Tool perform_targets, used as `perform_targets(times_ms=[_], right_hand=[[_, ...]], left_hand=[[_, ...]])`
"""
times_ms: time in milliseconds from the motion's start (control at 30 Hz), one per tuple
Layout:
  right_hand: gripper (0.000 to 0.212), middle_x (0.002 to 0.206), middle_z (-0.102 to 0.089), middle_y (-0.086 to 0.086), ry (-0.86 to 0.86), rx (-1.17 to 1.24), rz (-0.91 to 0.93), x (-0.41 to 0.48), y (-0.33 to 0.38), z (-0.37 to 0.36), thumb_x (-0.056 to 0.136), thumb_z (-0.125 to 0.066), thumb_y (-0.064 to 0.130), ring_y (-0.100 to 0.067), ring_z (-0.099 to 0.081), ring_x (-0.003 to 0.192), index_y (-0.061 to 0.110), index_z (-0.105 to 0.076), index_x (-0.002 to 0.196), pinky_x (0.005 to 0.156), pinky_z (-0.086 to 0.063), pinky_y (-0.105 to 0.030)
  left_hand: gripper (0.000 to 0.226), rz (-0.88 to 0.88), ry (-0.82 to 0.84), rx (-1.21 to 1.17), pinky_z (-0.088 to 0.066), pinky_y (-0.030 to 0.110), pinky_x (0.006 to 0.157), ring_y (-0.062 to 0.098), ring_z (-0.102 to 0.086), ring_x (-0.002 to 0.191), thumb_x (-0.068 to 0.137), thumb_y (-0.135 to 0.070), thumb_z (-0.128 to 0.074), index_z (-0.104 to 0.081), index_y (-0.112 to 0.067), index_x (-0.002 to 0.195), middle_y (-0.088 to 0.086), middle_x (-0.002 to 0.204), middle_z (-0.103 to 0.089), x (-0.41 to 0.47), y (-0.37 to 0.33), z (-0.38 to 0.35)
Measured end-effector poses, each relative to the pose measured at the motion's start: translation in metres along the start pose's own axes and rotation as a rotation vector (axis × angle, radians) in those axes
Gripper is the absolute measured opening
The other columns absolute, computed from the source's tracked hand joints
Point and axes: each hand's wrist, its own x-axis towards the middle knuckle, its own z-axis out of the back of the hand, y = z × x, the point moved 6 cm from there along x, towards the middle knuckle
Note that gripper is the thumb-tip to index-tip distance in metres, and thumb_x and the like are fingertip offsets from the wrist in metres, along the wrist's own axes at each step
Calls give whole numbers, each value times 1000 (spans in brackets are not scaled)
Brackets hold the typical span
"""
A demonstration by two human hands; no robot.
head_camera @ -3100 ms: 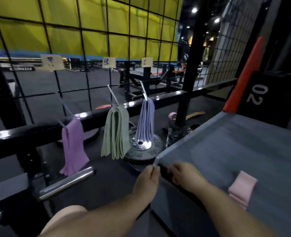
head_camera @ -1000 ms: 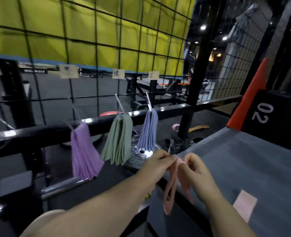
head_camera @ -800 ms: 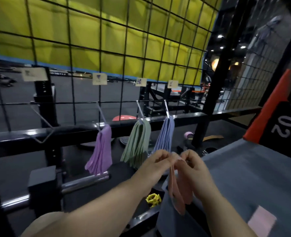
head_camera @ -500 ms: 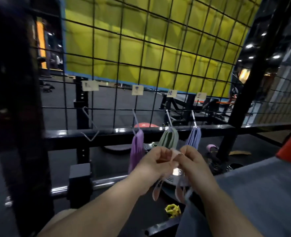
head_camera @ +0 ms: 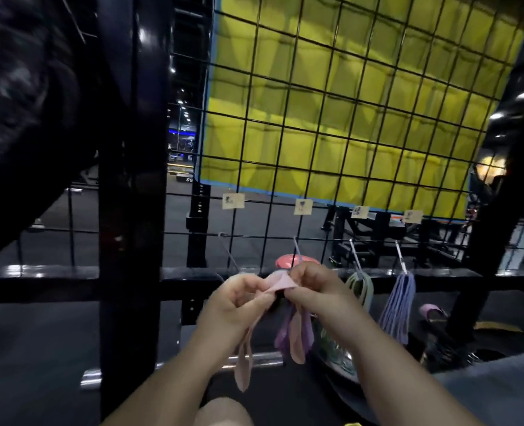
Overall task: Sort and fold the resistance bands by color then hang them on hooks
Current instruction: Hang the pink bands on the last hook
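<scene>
A pink resistance band [head_camera: 244, 361] hangs in loops from both my hands, held up in front of the wire grid. My left hand [head_camera: 239, 298] and my right hand [head_camera: 313, 287] pinch its top fold [head_camera: 277, 282] between them. Behind my right hand hang purple bands [head_camera: 282, 333], partly hidden. Green bands [head_camera: 360, 287] and blue-lilac bands [head_camera: 399, 305] hang on hooks further right. An empty wire hook [head_camera: 228, 252] sticks out of the grid just above my left hand.
Paper labels [head_camera: 233, 200] are clipped to the wire grid [head_camera: 346, 118] above each hook. A thick black post [head_camera: 131, 210] stands at left. A black rail [head_camera: 70, 284] runs across. A grey platform [head_camera: 500, 388] lies at lower right, with a weight plate [head_camera: 340, 364] below the bands.
My view has swung left and up. Both hands have carried the pink band leftward, past the hung bands, toward the empty leftmost hook.
</scene>
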Motion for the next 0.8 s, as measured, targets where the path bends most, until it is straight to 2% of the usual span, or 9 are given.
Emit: perform_targets(times_ms=[100,167,267,400,433,500,600,700,800], right_hand=[[10,75,-62,6,30,-21,-7,17,3,-21,72,-70,21,-12,-55,73,29,-64,76,64,-42,-22],[12,73,-62,10,48,-58,-6,27,6,-34,81,-70,14,-8,-54,69,25,-65,83,62,-43,-19],[10,69,-58,9,46,-114,13,41,12,-51,86,-66,7,-5,-50,63,17,-63,89,58,-41,-15],[14,85,-70,8,25,-197,-23,57,7,-66,83,-63,11,-3,-53,53,25,-61,84,58,-45,-21],[14,83,-69,9,13,-227,-20,61,5,-68,81,-62,13,-3,-53,52,26,-60,81,59,-44,-23],[13,74,-59,11,-25,-344,12,68,1,-70,77,-62,17,-3,-51,60,29,-59,75,60,-41,-23],[9,81,-55,8,-55,-464,56,74,-1,-71,75,-61,22,-3,-48,68,29,-56,73,56,-38,-17],[14,94,-58,5,-49,-547,62,80,-4,-72,79,-60,19,-1,-49,74,30,-54,74,55,-36,-10],[17,91,-58,6,-31,-543,42,85,-9,-72,80,-60,16,1,-48,69,30,-54,74,56,-35,-7]], left_hand=[[9,-40,-135,37,-51,28,78,11,-69,84,83,-12,-72,-68,-19,88,-2,88,-74,2,-4,29],[9,-65,-177,83,-52,34,85,14,-69,91,83,-18,-73,-69,-26,83,-4,95,-73,2,-7,42],[18,-105,-274,121,-51,37,89,12,-68,93,87,-14,-67,-69,-31,81,-8,96,-73,3,-13,63],[20,-97,-379,290,-56,37,78,3,-67,81,88,-19,-66,-64,-38,81,-20,90,-71,8,-16,81],[17,-92,-403,318,-56,35,76,2,-67,79,88,-21,-66,-63,-37,81,-22,88,-70,9,-15,84],[13,-80,-428,382,-53,27,71,-2,-64,77,87,-23,-66,-62,-33,80,-23,86,-69,11,-14,86],[9,-51,-448,501,-42,10,58,-6,-60,72,89,-26,-64,-60,-33,84,-12,77,-68,14,-12,86],[8,-33,-442,568,-43,13,55,-6,-57,72,90,-29,-61,-59,-33,83,-10,72,-65,16,-11,83],[10,-15,-431,573,-47,22,60,-6,-58,75,90,-32,-61,-58,-33,80,-20,78,-64,19,-8,82]])
